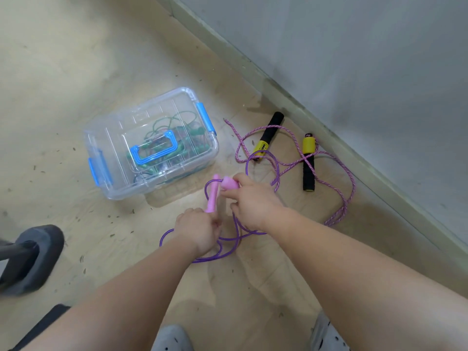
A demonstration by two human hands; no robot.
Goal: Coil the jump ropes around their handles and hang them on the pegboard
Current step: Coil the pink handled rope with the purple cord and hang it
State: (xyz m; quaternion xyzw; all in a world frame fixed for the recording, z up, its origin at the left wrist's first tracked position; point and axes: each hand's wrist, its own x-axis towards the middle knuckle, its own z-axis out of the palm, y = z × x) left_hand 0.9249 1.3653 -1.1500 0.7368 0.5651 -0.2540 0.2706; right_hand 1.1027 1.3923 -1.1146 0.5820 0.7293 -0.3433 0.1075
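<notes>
My left hand (196,230) grips the lower end of one pink handle (212,195), which points up and away. My right hand (252,201) holds the other pink handle (229,184) near its flared end. Their purple rope (228,239) loops loosely on the floor under and around both hands. A second jump rope lies on the floor to the right: two black-and-yellow handles (268,134) (309,163) with a pink speckled cord (339,188) spread around them. No pegboard is in view.
A clear plastic box (152,143) with blue latches and a blue lid handle stands on the wooden floor at the left, with green ropes inside. A grey wall and baseboard (329,138) run diagonally at the right. A dark shoe (33,257) sits at the lower left.
</notes>
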